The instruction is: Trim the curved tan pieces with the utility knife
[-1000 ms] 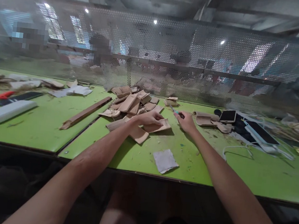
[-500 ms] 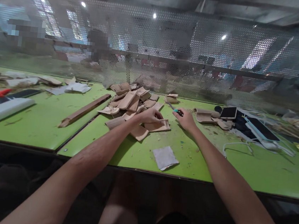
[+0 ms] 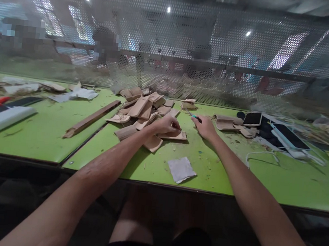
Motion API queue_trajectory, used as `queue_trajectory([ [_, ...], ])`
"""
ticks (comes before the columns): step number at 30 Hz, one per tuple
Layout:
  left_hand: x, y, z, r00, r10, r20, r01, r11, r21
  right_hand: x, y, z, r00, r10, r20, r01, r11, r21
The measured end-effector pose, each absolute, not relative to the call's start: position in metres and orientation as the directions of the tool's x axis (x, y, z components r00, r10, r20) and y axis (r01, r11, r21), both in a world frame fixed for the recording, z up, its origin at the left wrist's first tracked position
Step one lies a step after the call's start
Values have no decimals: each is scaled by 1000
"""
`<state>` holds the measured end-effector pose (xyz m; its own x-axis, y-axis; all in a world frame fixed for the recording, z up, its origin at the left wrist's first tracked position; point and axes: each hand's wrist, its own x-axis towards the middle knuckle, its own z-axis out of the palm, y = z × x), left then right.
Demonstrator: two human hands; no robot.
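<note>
Pressing a tan piece (image 3: 172,135), the left hand (image 3: 164,125) lies flat; bare green table (image 3: 213,163) nearby. The right hand (image 3: 204,127) closes around a small tool (image 3: 196,118), mostly hidden.

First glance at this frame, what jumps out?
The bright green table, and mid-table a heap of tan leather pieces. The left hand presses on one piece at the heap's near edge, while the right hand beside it holds a small teal-handled tool. Phones lie at far right.
</note>
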<state>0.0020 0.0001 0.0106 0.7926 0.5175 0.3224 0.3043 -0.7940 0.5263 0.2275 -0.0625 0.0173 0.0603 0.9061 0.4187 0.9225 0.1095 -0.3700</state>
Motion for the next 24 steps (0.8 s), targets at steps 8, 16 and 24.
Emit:
queue_trajectory([
  [8,-1,-48,59,909,403,111,376,-904,204,219,-69,22,63,964,258,974,-2,-227],
  [16,-4,-90,40,906,392,157,418,-887,-197,214,-65,36,85,978,190,983,-52,-173],
  [24,-4,-72,30,929,210,306,245,-966,-80,208,-126,79,-152,983,-107,988,148,-39],
])
